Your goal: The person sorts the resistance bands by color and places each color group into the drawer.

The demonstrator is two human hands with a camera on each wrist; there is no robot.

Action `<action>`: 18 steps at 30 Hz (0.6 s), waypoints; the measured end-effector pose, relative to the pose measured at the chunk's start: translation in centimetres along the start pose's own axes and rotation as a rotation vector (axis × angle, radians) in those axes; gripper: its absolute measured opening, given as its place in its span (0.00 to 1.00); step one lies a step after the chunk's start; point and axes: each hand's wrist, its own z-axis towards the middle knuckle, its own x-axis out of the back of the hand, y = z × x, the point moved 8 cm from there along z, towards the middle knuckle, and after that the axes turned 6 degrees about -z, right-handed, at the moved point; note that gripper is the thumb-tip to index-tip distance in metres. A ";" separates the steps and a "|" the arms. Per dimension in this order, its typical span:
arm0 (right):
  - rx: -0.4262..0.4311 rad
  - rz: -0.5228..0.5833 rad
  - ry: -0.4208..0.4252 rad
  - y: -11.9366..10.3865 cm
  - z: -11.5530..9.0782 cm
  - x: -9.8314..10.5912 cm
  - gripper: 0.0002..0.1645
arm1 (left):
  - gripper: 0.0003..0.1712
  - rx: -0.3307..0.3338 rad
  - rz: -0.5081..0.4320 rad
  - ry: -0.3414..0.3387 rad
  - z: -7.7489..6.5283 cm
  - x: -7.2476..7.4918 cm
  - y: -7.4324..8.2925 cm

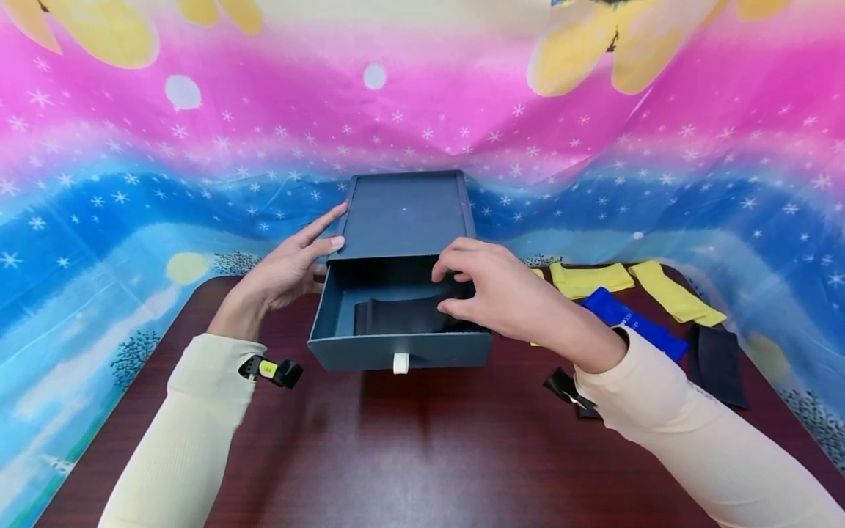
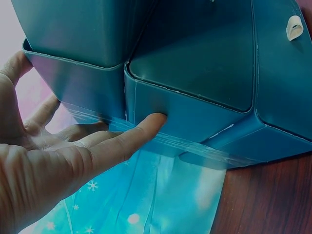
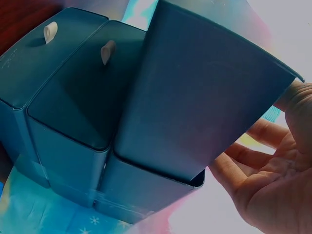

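Note:
A dark blue-grey drawer unit (image 1: 405, 213) stands on the table, its top drawer (image 1: 399, 354) pulled out by a white tab. Inside the drawer lies a black folded strip (image 1: 399, 315) that looks like cloth or a band. My left hand (image 1: 280, 275) rests against the unit's left side, fingers spread and mostly straight; in the left wrist view its thumb (image 2: 151, 124) touches the side. Over the drawer's right wall hangs my right hand (image 1: 491, 286), fingers loosely bent, with a gap between thumb and index finger. Its fingertips are close to the black strip's right end.
Right of the unit lie flat yellow strips (image 1: 676, 292), a blue strip (image 1: 634, 323) with white print and a black strip (image 1: 719, 363). Two lower drawers, one with a white tab (image 3: 50, 32), are closed. A patterned cloth backdrop (image 1: 297, 147) hangs behind the table.

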 end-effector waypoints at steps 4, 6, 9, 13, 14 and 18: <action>-0.002 0.010 0.008 0.3 -0.3 0.1 0.19 | 0.37 0.002 -0.001 0.002 0.0 0.0 0.0; 0.000 0.024 0.017 0.4 -0.4 0.3 0.18 | 0.37 0.003 -0.001 0.001 0.1 0.0 -0.1; 0.009 0.041 0.037 0.7 -0.8 0.6 0.16 | 0.37 0.003 -0.001 0.001 0.2 0.0 -0.2; 0.032 0.053 0.077 1.1 -1.6 1.2 0.16 | 0.37 0.004 0.007 0.003 0.2 0.1 -0.2; 0.036 0.058 0.088 1.2 -1.9 1.4 0.17 | 0.37 0.004 0.010 0.004 0.2 0.1 -0.2; 0.027 0.064 0.125 1.7 -2.9 2.2 0.18 | 0.36 0.002 0.014 0.003 0.1 0.1 -0.2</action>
